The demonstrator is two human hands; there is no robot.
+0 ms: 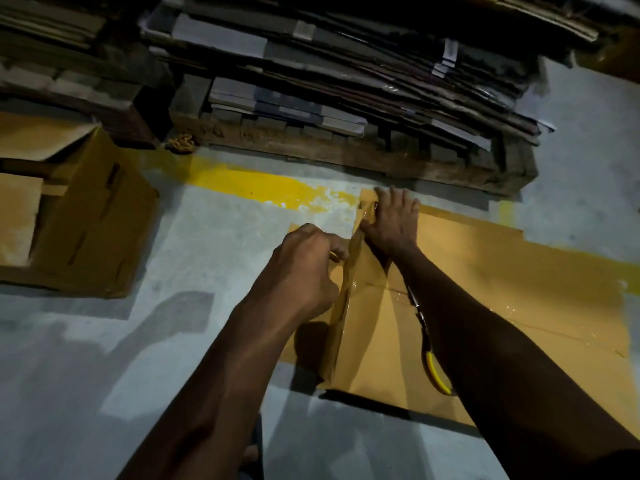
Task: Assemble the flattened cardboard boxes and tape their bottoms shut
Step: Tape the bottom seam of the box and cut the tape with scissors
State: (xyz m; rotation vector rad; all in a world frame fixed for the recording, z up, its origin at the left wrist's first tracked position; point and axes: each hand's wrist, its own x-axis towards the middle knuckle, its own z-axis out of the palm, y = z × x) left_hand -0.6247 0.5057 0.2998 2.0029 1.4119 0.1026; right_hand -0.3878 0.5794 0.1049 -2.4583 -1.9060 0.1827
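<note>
A brown cardboard box lies on the floor at the right, its taped bottom facing up with glossy clear tape along the left edge. My right hand presses flat on the far left corner of the box, fingers spread over the tape. My left hand is curled at the box's left edge and pinches the tape or the edge there. A yellow-handled tool lies on the box under my right forearm.
A second assembled cardboard box lies on its side at the left. A wooden pallet stacked with flattened cardboard stands behind. A yellow line is painted on the grey concrete floor.
</note>
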